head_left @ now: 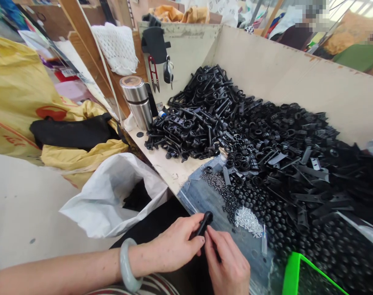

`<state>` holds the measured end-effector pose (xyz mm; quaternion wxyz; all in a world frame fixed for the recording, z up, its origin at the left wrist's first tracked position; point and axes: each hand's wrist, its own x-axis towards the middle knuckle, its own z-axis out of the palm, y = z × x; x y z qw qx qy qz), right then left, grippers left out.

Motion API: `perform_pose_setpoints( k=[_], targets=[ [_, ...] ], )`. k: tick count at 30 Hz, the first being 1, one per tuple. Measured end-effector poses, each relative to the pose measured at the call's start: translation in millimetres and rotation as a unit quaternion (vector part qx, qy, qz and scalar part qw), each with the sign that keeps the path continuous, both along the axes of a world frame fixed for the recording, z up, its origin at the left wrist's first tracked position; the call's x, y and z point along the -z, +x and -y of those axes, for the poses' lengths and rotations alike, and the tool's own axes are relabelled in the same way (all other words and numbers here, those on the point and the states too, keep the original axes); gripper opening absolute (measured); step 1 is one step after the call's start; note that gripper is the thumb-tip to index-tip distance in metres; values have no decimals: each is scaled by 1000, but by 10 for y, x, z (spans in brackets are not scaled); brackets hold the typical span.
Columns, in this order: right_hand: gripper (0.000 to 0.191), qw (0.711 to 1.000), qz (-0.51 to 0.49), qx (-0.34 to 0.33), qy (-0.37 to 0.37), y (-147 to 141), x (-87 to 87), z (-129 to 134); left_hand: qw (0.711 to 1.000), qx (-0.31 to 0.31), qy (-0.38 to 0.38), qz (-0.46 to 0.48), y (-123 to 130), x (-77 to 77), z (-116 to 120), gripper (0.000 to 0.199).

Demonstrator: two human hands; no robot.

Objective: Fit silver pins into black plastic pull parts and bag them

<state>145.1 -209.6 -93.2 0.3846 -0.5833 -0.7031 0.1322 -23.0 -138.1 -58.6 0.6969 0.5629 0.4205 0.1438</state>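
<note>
My left hand (174,244), with a pale bangle (127,264) on its wrist, is closed around a black plastic part (204,223) with a rounded, ring-like end. My right hand (227,260) is closed too, its fingertips pressed together against the near side of that part. Whether a small piece sits between the right fingers is hidden. Just beyond both hands lie a heap of small silver pins or screws (248,221), tiny dark pieces (215,180) and many black balls (274,217). A small clear tube-like tool (264,241) rests beside the silver heap.
Black plastic parts (186,131) are piled along the board-walled bench (266,69). A steel flask (139,102) and hanging red snips (153,73) stand back left. A white sack (112,196) opens below the left edge. A green bin (292,274) is near right. People sit beyond.
</note>
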Motion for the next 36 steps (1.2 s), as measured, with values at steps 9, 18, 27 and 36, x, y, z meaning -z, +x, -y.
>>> perform_pose_setpoints(
  k=[9,18,27,36],
  targets=[
    [22,998,-25,25,-43,-7,56,28,1000,16,-12,-3,11,98,-15,29],
    [22,997,-13,50,-56,-15,-41,-42,1000,20,-9,-4,6,110,-28,44],
    [24,997,35,52,-37,-43,-33,-1,999,21,-25,3,1,123,-21,42],
    [21,988,134,70,21,-121,17,51,999,10,-41,25,2,90,-4,35]
  ],
)
